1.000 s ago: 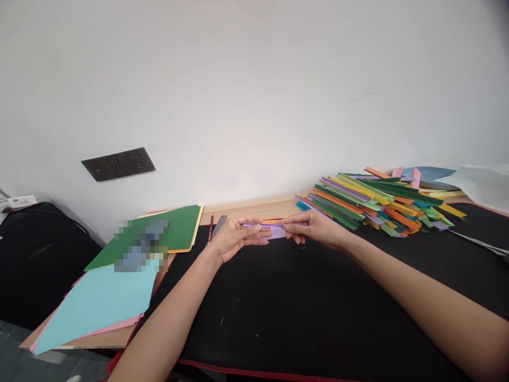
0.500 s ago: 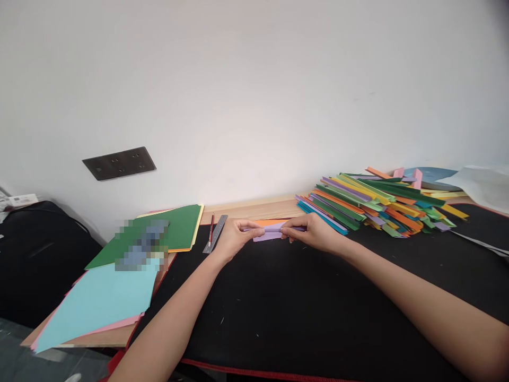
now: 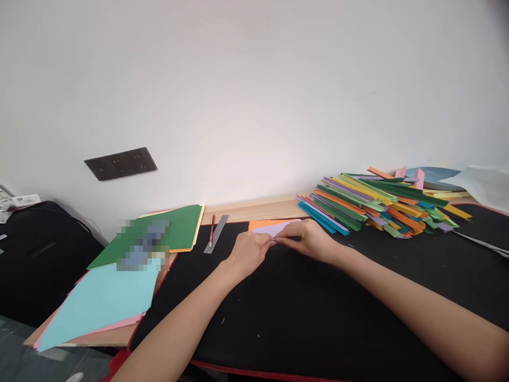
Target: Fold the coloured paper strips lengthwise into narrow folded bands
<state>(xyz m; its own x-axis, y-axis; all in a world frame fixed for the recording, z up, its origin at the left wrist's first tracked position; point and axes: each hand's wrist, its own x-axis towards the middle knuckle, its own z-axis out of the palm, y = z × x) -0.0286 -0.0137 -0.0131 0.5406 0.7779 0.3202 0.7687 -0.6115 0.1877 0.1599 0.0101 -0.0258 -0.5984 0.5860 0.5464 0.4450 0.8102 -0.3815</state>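
My left hand point(image 3: 249, 250) and my right hand point(image 3: 307, 237) meet on the black mat point(image 3: 302, 313), fingertips pressed together on a folded lilac paper strip point(image 3: 274, 228). Most of the strip is hidden under my fingers; only its far edge shows. An orange paper point(image 3: 262, 224) lies just behind it. Both hands are closed in a pinch on the strip, palms down.
A heap of several folded coloured strips point(image 3: 377, 204) lies at the right back. A steel ruler point(image 3: 217, 233) and a red pencil point(image 3: 212, 229) lie left of my hands. Green and light-blue sheets point(image 3: 119, 281) are stacked at the left. White paper point(image 3: 485, 183) sits at far right.
The lilac strip was held up and spread between my hands; now both hands have come together and lowered it onto the mat, covering most of it.
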